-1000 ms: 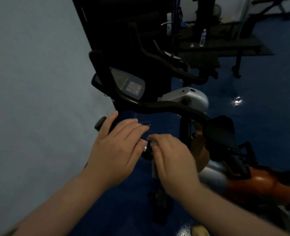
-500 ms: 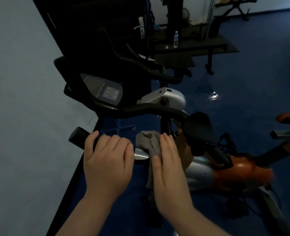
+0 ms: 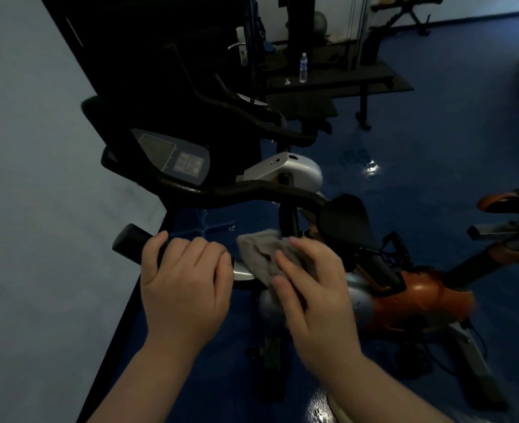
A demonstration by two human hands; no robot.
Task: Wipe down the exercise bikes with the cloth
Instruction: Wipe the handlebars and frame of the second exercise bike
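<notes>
Head view. The left hand [image 3: 185, 288] curls round the near handlebar [image 3: 133, 241] of the exercise bike [image 3: 417, 297], thumb on the far side of the black foam grip, whose free end points toward 10 o'clock. The bar's long axis runs from that end toward 4 o'clock, passing under the left knuckles, showing as a short bright metal sleeve [image 3: 241, 270], then vanishing beneath the cloth [image 3: 261, 254].

The right hand [image 3: 310, 288] lies over the grey cloth with its fingers [image 3: 282, 261] spread and nearly straight, pressing the fabric onto the bar; whether any fingertip hooks under the bar cannot be told. The cloth sits just beside the left hand, at 3 o'clock from it, with only the metal sleeve between.

Judgement: the wiping stroke must follow the bar's axis. The right hand is the working hand; the left steadies. Travel toward 10 o'clock is blocked by the left hand, so that hand would need to shift before the foam grip can be wiped.
</notes>
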